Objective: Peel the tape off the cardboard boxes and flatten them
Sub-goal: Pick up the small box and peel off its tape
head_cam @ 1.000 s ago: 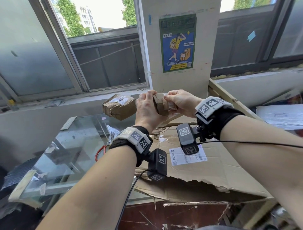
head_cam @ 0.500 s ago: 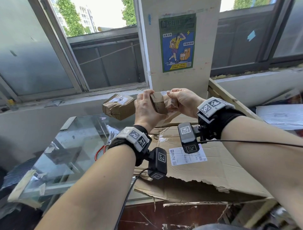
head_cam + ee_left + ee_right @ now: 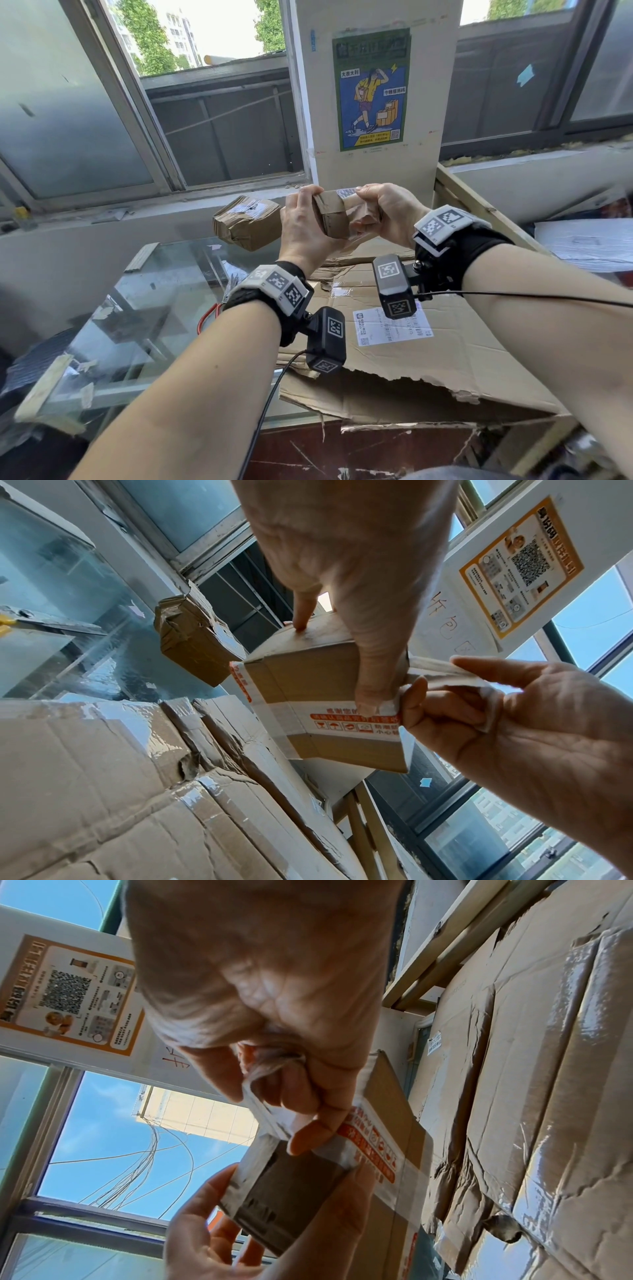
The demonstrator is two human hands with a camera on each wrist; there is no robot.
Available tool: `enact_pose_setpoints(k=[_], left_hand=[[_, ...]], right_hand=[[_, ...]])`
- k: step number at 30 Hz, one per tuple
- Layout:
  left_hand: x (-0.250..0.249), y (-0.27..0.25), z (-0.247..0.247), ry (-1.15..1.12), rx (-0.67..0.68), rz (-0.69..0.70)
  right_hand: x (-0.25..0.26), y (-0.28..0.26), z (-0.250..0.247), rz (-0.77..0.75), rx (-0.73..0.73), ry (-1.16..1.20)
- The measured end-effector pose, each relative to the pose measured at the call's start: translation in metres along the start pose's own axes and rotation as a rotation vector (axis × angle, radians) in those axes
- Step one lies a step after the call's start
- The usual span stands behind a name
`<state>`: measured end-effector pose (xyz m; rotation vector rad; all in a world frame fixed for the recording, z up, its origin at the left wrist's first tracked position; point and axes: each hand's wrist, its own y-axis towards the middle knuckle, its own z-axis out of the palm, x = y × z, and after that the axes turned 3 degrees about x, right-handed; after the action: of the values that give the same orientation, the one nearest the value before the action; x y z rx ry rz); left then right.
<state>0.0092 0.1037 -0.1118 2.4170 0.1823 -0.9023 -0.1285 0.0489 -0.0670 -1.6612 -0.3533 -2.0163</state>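
Note:
I hold a small brown cardboard box (image 3: 334, 217) in the air over the table, between both hands. My left hand (image 3: 301, 226) grips its left end, with the thumb (image 3: 366, 669) on one face and a fingertip on the face behind. My right hand (image 3: 383, 212) pinches a whitish strip of tape (image 3: 441, 669) that is peeled partly off the box's right end. In the right wrist view the pinched tape (image 3: 270, 1115) runs from my right hand (image 3: 291, 1110) down to the box (image 3: 291, 1191). A tape band with red print (image 3: 342, 721) still wraps the box (image 3: 308, 674).
A second taped box (image 3: 248, 222) sits on the glass table (image 3: 137, 308) at the back left. A large flattened cardboard sheet (image 3: 445, 359) with a shipping label lies under my forearms. Red-handled scissors (image 3: 209, 317) lie on the glass. A wooden frame (image 3: 479, 209) stands to the right.
Both hands have lifted the small box a little and turned it, so its white label now faces up. My right hand has drawn the tape further off the right end.

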Motion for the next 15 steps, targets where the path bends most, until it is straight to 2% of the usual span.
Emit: enact_pose_setpoints(k=[4, 8, 11, 15], left_hand=[[0.0044, -0.0008, -0.0004, -0.021, 0.027, 0.001], [0.0053, -0.0015, 0.0016, -0.015, 0.040, 0.016], [0.0049, -0.0039, 0.0044, 0.003, 0.001, 0.058], [0.0036, -0.0048, 0.0040, 0.058, -0.039, 0.124]], right_hand=[[-0.0014, -0.0017, -0.0020, 0.028, 0.008, -0.069], [-0.0037, -0.0025, -0.0036, -0.065, -0.030, -0.240], [-0.0005, -0.0023, -0.0019, -0.178, -0.086, -0.380], [0.0025, -0.0042, -0.0007, -0.258, -0.168, -0.557]])
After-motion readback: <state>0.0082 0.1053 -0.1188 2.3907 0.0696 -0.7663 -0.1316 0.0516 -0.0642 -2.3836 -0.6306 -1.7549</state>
